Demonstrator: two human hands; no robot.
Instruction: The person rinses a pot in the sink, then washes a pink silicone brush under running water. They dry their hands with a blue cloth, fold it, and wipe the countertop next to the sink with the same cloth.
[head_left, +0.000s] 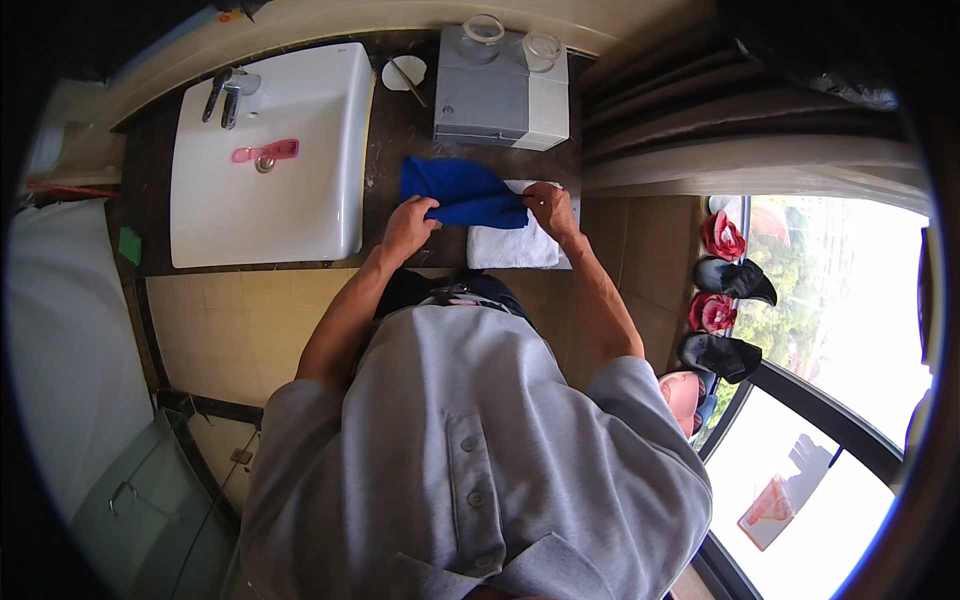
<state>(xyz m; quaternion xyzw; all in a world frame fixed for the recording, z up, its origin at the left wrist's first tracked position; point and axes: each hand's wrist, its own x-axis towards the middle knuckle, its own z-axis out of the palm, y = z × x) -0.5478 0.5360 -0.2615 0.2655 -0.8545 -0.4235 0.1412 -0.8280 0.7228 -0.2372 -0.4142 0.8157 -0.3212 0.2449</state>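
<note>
A blue cloth is stretched between my two hands over the dark stone countertop. Its near left edge is pinched by my left hand. At the cloth's right end, the fingers of my right hand are closed on a corner. Partly beneath the blue cloth and my right hand lies a folded white towel. How much of the blue cloth rests on the counter or towel I cannot tell.
Left of the cloth is a white washbasin with a chrome faucet and a pink comb. A grey and white box bears two glass jars. Beside it is a white dish. Caps line the windowsill.
</note>
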